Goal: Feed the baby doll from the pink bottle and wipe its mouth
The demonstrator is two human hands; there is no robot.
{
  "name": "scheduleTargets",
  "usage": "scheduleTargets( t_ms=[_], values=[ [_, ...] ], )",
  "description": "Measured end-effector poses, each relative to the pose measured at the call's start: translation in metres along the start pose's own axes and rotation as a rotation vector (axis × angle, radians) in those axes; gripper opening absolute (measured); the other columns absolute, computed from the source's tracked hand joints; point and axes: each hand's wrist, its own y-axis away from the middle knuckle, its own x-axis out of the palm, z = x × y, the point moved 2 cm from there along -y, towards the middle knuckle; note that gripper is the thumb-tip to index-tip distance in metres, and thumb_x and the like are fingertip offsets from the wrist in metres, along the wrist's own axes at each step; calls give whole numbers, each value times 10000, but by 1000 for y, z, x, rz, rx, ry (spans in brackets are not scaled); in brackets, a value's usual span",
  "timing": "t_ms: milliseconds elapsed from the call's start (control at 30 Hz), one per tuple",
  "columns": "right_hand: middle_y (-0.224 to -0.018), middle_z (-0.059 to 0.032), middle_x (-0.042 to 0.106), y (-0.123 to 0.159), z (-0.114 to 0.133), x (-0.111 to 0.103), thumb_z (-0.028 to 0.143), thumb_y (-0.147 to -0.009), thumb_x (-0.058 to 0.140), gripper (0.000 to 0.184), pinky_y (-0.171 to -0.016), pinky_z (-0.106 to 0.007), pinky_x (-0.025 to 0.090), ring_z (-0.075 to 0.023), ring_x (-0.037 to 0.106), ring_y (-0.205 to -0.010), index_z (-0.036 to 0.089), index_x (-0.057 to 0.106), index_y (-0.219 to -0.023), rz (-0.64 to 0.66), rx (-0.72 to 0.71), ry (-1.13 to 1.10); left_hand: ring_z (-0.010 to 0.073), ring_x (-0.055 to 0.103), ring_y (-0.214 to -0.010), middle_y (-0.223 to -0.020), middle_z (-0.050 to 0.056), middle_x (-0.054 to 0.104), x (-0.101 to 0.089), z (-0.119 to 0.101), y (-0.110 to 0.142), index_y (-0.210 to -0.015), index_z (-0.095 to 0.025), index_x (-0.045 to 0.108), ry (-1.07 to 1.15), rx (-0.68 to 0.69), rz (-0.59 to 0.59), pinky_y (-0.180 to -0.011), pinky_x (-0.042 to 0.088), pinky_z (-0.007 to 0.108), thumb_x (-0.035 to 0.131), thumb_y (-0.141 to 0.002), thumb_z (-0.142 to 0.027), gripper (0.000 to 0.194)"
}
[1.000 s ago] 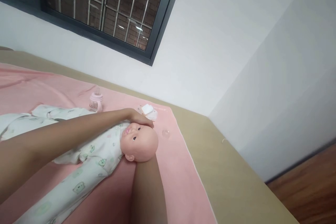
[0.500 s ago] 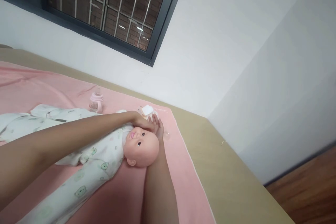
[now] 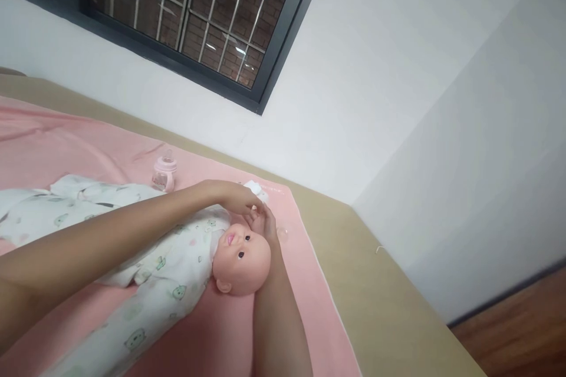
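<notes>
A bald baby doll (image 3: 242, 259) in a white sleepsuit printed with green animals (image 3: 177, 271) lies on its back on a pink blanket (image 3: 212, 330). My left arm reaches across the doll's chest. Beyond its head, my left hand (image 3: 236, 196) has its fingers bent down against the fingers of my right hand. Anything between those left fingertips is too small to make out. My right hand (image 3: 264, 224) is beside the top of the doll's head, palm turned up, fingers loosely bent and apart. Partly hidden behind my left hand is a small white packet (image 3: 253, 187).
A pink-lidded baby bottle with a handle (image 3: 164, 172) stands on the blanket beyond the doll. A small clear object (image 3: 282, 234) lies right of my right hand. The tan surface (image 3: 354, 271) shows past the blanket's edge, against a white wall with a barred window (image 3: 190, 12).
My left hand has lifted slightly and its fingers have bent down. The right hand's fingers, stretched out before, have curled towards it. The view has shifted slightly.
</notes>
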Motion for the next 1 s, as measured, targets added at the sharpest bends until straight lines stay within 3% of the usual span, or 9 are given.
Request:
scheduleTargets(
  t_ms=[133, 267, 400, 567, 700, 800, 900, 1000],
  values=[
    [-992, -49, 696, -4, 1, 3, 296, -757, 643, 185, -927, -347, 527, -182, 649, -1030, 199, 629, -913, -13, 60, -124, 245, 611, -941, -1121, 60, 677, -9, 8, 37, -1188, -243, 621, -110, -37, -109, -753, 424, 304, 433, -801, -64, 466],
    [-1128, -69, 675, -7, 3, 5, 282, -767, 642, 210, -947, -351, 515, -193, 610, -1133, 205, 647, -963, -16, 61, -117, 261, 613, -999, -1190, 86, 656, -7, 21, 59, -1258, -228, 585, -152, -86, -179, -791, 429, 313, 420, -833, -144, 464],
    [-1182, -53, 658, -6, 5, 4, 277, -768, 641, 264, -972, -346, 499, -175, 602, -1133, 225, 656, -1026, 6, 55, -111, 268, 614, -1029, -1223, 88, 645, -3, 31, 67, -1269, -217, 581, -128, -106, -237, -828, 434, 318, 437, -851, -210, 442],
    [-1036, -41, 696, 1, 16, 5, 328, -790, 617, 276, -1000, -317, 476, -144, 624, -1033, 223, 679, -1038, 17, 36, -108, 277, 592, -1083, -1289, 82, 601, -1, 36, 72, -1314, -213, 532, -113, -120, -299, -869, 431, 339, 437, -878, -292, 453],
    [-1152, -38, 676, 10, 39, 14, 318, -795, 610, 206, -996, -332, 477, -158, 626, -990, 215, 714, -940, 55, -38, -27, 272, 495, -1232, -1403, 97, 504, -2, 39, 74, -1385, -170, 440, -91, -117, -458, -983, 384, 349, 413, -900, -352, 518],
    [-1194, -64, 663, 20, 61, 31, 301, -776, 646, 185, -992, -393, 472, -196, 624, -994, 190, 724, -903, 185, -37, 118, 265, 429, -1299, -1463, 103, 428, -1, 40, 74, -1435, -161, 353, -49, -112, -579, -1043, 342, 351, 423, -900, -406, 593],
    [-1206, -89, 649, 34, 84, 54, 354, -773, 673, 278, -1001, -442, 458, -226, 612, -1023, 167, 723, -973, 382, -12, 296, 284, 395, -1324, -1492, 116, 378, 0, 39, 72, -1454, -169, 302, 28, -119, -657, -1058, 333, 359, 475, -866, -488, 692],
    [-1224, -96, 622, 49, 100, 79, 441, -750, 699, 387, -1015, -457, 448, -239, 605, -1039, 149, 726, -1003, 588, 17, 474, 293, 456, -1263, -1449, 124, 434, -2, 37, 71, -1434, -171, 329, 138, -117, -673, -1003, 383, 347, 557, -794, -554, 780]
  ],
)
